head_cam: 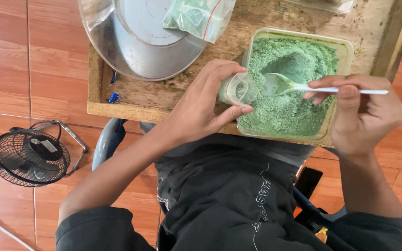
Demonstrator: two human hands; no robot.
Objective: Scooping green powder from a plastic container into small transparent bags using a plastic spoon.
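Note:
My left hand (201,104) holds a small clear plastic bag (236,89) open at the near left edge of a clear plastic tub (257,39) filled with green powder (298,79). In my right hand (361,111) is a white plastic spoon (303,85), pinched by its handle, its bowl lying in the powder with its tip next to the bag's mouth. The bag holds a little green powder.
A wooden table (164,95) carries a metal bowl (136,51) with a filled clear bag of green powder (196,16) resting on it. A small black fan (29,158) stands on the tiled floor at left.

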